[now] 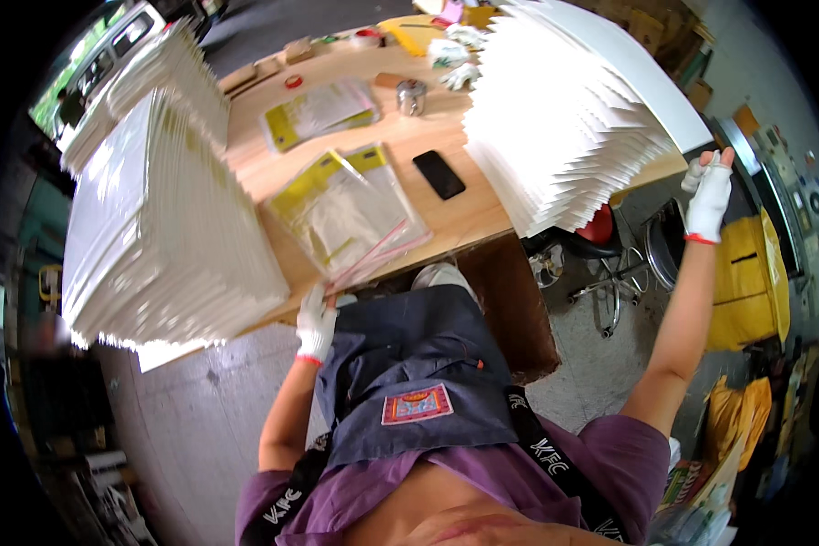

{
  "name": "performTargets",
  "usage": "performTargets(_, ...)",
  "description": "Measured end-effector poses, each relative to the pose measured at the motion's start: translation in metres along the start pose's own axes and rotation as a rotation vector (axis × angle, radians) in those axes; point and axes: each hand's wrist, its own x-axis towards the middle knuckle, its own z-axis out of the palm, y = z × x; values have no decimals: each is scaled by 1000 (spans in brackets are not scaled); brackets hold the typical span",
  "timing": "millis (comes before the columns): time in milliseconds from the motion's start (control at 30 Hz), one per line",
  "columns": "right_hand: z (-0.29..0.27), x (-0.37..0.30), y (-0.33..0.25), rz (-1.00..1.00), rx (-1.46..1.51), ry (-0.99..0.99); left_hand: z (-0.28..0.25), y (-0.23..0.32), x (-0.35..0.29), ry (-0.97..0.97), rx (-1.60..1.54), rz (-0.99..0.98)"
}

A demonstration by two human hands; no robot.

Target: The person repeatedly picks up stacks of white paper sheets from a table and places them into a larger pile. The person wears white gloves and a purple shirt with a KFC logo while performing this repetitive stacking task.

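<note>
My left hand (316, 328), in a white fingerless glove with a red cuff, is at the table's front edge beside the clear plastic bags (346, 214) with yellow-green printing. Its fingers are stretched out and it holds nothing I can see. Far to the right, my right hand (708, 196) is raised in a matching glove, its fingers curled together. It is close to the corner of the white sheet (637, 68) on top of the fanned stack of white sheets (555, 127). Whether anything is pinched in those fingers cannot be made out.
On the left of the wooden table (446, 218) stands a tall stack of plastic-wrapped packs (173, 218). A black phone (439, 174), a metal canister (410, 97) and more printed bags (323, 112) lie mid-table. A wheeled stool (601, 250) and a yellow bag (746, 282) stand at right.
</note>
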Motion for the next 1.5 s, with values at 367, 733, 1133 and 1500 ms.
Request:
performTargets(367, 23, 12, -34, 160, 197, -86, 36, 11, 88, -278, 607, -113)
performTargets(733, 107, -205, 160, 996, 89, -878, 27, -33, 80, -108, 245, -48)
performTargets(1133, 125, -287, 250, 1233, 770, -563, -7, -7, 99, -242, -83, -32)
performTargets(1500, 151, -308, 194, 1107, 614, -432, -16, 26, 86, -18, 35, -26)
